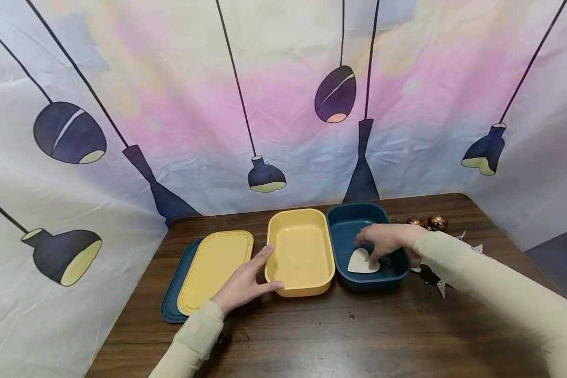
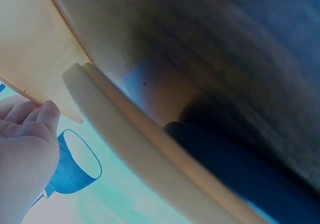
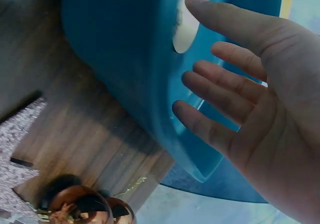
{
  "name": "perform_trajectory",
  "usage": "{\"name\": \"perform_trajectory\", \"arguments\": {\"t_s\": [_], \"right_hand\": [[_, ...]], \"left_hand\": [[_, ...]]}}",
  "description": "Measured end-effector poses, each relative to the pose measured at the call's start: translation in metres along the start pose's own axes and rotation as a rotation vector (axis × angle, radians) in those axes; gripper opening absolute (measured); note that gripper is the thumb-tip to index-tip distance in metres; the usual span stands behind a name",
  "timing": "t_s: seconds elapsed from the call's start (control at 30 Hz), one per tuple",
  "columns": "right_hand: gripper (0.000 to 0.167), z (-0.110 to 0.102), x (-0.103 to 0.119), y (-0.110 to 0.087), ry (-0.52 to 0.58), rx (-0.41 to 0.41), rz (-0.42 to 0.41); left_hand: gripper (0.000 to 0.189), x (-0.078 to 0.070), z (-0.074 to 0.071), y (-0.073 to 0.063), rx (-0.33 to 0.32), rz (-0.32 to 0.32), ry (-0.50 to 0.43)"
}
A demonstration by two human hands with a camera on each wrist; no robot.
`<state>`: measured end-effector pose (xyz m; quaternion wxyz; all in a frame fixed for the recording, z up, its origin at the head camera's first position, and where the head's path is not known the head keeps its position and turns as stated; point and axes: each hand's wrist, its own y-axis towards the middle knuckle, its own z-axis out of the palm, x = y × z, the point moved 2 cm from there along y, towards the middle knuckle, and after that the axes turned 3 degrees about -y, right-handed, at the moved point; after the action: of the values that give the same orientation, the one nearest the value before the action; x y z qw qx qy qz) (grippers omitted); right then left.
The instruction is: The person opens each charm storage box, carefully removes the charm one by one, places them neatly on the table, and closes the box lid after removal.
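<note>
A yellow box (image 1: 300,252) stands mid-table, and my left hand (image 1: 248,281) rests against its near-left side with fingers straight and thumb at the front corner. Also in the left wrist view, the fingertips touch the yellow wall (image 2: 45,49). Beside it stands a dark blue box (image 1: 354,215). My right hand (image 1: 382,239) reaches into it, over a cream wooden heart (image 1: 359,261) lying inside. The right wrist view shows the fingers (image 3: 215,92) spread and loosely bent with nothing between them; the thumb tip overlaps the heart's edge (image 3: 187,34).
Left of the boxes, a yellow lid (image 1: 217,262) lies on a dark blue lid (image 1: 170,307). Copper baubles (image 1: 437,222) and glittery stars (image 1: 441,287) lie right of the blue box, partly behind the right arm. A patterned cloth hangs behind the table.
</note>
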<state>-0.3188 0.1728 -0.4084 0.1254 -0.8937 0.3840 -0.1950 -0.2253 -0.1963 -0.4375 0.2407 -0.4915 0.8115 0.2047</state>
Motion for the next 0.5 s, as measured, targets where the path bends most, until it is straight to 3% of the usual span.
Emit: {"name": "perform_trajectory", "arguments": {"t_s": [0.17,0.5], "right_hand": [[0.066,0.0071,0.0035,-0.0039,0.015,0.011,-0.012],[0.060,0.0101,0.0092,-0.0047,-0.056,0.031,-0.062]], "left_hand": [[0.102,0.0008,0.0018,-0.0007,0.006,-0.004,0.001],[0.103,0.0016,0.0003,-0.0001,-0.001,-0.004,0.015]]}}
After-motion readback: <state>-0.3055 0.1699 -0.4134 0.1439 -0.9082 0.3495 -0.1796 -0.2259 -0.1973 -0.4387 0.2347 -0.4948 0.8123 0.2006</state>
